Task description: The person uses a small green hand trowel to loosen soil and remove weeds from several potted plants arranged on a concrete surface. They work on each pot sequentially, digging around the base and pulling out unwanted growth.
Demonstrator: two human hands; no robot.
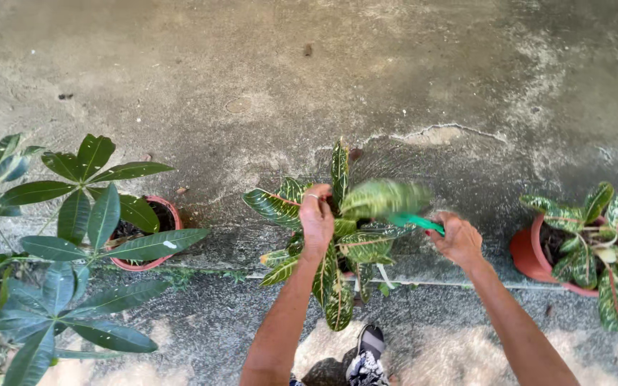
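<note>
Left hand (316, 221) fingers closed on croton leaves (337, 250); right hand (459, 239) grips green tool (416, 221); open concrete (252, 71) beyond.

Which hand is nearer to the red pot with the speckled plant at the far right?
Right. The right hand, gripping a green-handled tool, is left of the red pot; the left hand is farther left, in the middle variegated plant.
</note>
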